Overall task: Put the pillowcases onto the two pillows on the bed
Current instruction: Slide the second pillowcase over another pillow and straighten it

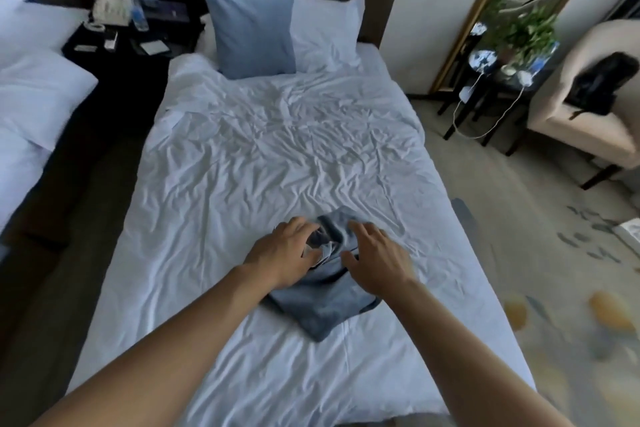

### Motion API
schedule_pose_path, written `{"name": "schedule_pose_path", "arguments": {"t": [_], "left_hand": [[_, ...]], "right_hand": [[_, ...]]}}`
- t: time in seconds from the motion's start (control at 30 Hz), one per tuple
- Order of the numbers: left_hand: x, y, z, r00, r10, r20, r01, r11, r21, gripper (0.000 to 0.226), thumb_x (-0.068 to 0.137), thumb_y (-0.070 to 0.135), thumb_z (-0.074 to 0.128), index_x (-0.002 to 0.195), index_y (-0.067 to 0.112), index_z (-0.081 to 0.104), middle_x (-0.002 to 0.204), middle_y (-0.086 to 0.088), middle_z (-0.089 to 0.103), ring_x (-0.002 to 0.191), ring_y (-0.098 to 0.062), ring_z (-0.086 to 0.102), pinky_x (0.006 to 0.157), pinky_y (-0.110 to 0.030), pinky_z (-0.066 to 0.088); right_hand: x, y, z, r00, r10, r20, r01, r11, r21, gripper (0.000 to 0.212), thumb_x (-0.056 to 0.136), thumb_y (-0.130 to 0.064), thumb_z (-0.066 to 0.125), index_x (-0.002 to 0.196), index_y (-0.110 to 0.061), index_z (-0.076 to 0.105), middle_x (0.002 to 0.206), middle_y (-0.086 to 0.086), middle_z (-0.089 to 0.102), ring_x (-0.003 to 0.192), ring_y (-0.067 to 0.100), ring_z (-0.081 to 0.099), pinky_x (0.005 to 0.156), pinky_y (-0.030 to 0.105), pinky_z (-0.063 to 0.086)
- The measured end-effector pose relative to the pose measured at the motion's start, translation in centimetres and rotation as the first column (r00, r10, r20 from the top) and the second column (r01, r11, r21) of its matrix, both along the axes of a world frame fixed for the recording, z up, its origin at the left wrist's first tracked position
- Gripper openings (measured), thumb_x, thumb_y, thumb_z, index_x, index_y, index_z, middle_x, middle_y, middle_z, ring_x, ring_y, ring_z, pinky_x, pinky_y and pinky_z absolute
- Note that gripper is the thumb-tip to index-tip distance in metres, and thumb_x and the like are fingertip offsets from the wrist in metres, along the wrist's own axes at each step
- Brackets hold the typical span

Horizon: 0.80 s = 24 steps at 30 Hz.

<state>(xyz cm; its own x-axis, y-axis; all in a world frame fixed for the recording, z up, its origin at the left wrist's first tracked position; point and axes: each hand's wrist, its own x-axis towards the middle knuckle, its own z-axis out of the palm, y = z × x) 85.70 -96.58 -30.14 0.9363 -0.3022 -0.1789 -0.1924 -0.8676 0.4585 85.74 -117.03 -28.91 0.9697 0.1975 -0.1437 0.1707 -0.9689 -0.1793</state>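
Both hands are down on a crumpled grey-blue pillowcase [325,302] lying near the foot of the bed [277,156]. The left hand [282,255] has its fingers curled into the bunched upper folds and seems to pinch the cloth; the right hand [375,262] is spread, fingers relaxed, resting on or just over the fabric, and whether it grips anything cannot be told.

The main risk, judging from the heap, is picking up the wrong edge. The opening is not distinguishable among the folds, so a lift by a closed seam would leave the case twisted or inside out and cost a re-grip. A one-sided pull could also drag the wrinkled sheet along.

The two pillows stand well apart from the hands, propped at the headboard: a light blue pillow [254,31] in front and a white pillow [327,31] just beside and partly behind it (whether either already wears a case cannot be read from here). The grey-blue case holds nothing visible; it lies flat and collapsed. Only one loose case can be made out with confidence.
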Motion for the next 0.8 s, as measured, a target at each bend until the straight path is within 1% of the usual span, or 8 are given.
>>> {"name": "schedule_pose_path", "arguments": {"t": [0.13, 0.23, 0.33, 0.4, 0.5, 0.63, 0.73, 0.8], "left_hand": [[2.4, -0.4, -2.8, 0.998, 0.038, -0.049, -0.038, 0.999, -0.003, 0.056, 0.099, 0.047, 0.047, 0.15, 0.028, 0.032, 0.152, 0.008, 0.03, 0.135, -0.02, 0.037, 0.105, -0.04, 0.04], [4.1, -0.6, -5.3, 0.993, 0.073, -0.09, -0.072, 0.997, 0.012, 0.056, 0.099, 0.047, 0.045, 0.15, 0.03, 0.031, 0.154, 0.009, 0.028, 0.138, -0.018, 0.035, 0.11, -0.042, 0.036], [5.5, -0.9, -8.2, 0.982, 0.123, -0.142, -0.121, 0.992, 0.021, 0.055, 0.099, 0.047, 0.046, 0.149, 0.029, 0.032, 0.154, 0.01, 0.026, 0.14, -0.019, 0.033, 0.104, -0.047, 0.043], [6.4, -1.1, -10.3, 0.979, 0.138, -0.151, -0.135, 0.99, 0.032, 0.055, 0.099, 0.046, 0.047, 0.149, 0.029, 0.033, 0.154, 0.01, 0.027, 0.138, -0.02, 0.035, 0.1, -0.046, 0.045], [7.8, -1.5, -13.5, 0.975, 0.149, -0.165, -0.144, 0.989, 0.04, 0.055, 0.098, 0.045, 0.048, 0.149, 0.028, 0.033, 0.155, 0.008, 0.028, 0.137, -0.02, 0.036, 0.098, -0.043, 0.045], [9.6, -1.5, -17.5, 0.975, 0.138, -0.174, -0.128, 0.99, 0.068, 0.057, 0.098, 0.043, 0.052, 0.148, 0.025, 0.034, 0.155, 0.005, 0.029, 0.138, -0.021, 0.036, 0.097, -0.043, 0.046], [10.5, -1.5, -20.6, 0.98, 0.11, -0.169, -0.089, 0.988, 0.126, 0.059, 0.095, 0.032, 0.058, 0.148, 0.024, 0.034, 0.154, 0.004, 0.031, 0.135, -0.023, 0.039, 0.092, -0.041, 0.046], [10.9, -1.5, -22.7, 0.984, 0.093, -0.154, -0.066, 0.983, 0.17, 0.058, 0.091, 0.022, 0.059, 0.145, 0.025, 0.038, 0.148, 0.003, 0.038, 0.128, -0.024, 0.045, 0.088, -0.038, 0.047]], "right_hand": [[3.9, -0.7, -2.3, 0.997, 0.05, -0.062, -0.052, 0.998, -0.032, 0.059, 0.095, -0.05, 0.048, 0.147, -0.028, 0.032, 0.144, 0.001, 0.046, 0.127, 0.026, 0.05, 0.09, 0.041, 0.048], [6.8, -1.1, -4.5, 0.992, 0.075, -0.105, -0.079, 0.996, -0.03, 0.056, 0.095, -0.048, 0.048, 0.145, -0.027, 0.034, 0.143, 0.001, 0.048, 0.126, 0.027, 0.051, 0.091, 0.041, 0.048], [8.5, -0.9, -7.2, 0.977, 0.123, -0.174, -0.126, 0.992, -0.007, 0.057, 0.096, -0.046, 0.049, 0.146, -0.026, 0.033, 0.145, 0.001, 0.047, 0.127, 0.026, 0.05, 0.094, 0.042, 0.048], [9.3, -0.6, -9.4, 0.967, 0.155, -0.204, -0.157, 0.988, 0.006, 0.058, 0.096, -0.046, 0.049, 0.147, -0.026, 0.033, 0.146, -0.001, 0.045, 0.128, 0.025, 0.049, 0.095, 0.043, 0.048], [10.5, -0.2, -12.7, 0.951, 0.203, -0.232, -0.202, 0.979, 0.027, 0.059, 0.097, -0.045, 0.048, 0.15, -0.025, 0.032, 0.148, -0.003, 0.044, 0.13, 0.022, 0.048, 0.098, 0.043, 0.047], [12.3, 0.4, -16.8, 0.94, 0.258, -0.224, -0.258, 0.966, 0.033, 0.057, 0.098, -0.044, 0.049, 0.149, -0.023, 0.034, 0.144, -0.002, 0.046, 0.129, 0.021, 0.048, 0.095, 0.039, 0.046], [13.4, 1.3, -20.1, 0.927, 0.309, -0.212, -0.307, 0.951, 0.045, 0.051, 0.096, -0.039, 0.052, 0.143, -0.022, 0.041, 0.14, -0.001, 0.05, 0.126, 0.022, 0.048, 0.097, 0.038, 0.044], [13.9, 1.8, -22.1, 0.914, 0.345, -0.214, -0.339, 0.939, 0.063, 0.049, 0.096, -0.036, 0.052, 0.142, -0.023, 0.043, 0.138, 0.0, 0.052, 0.125, 0.022, 0.049, 0.098, 0.038, 0.044]]}}
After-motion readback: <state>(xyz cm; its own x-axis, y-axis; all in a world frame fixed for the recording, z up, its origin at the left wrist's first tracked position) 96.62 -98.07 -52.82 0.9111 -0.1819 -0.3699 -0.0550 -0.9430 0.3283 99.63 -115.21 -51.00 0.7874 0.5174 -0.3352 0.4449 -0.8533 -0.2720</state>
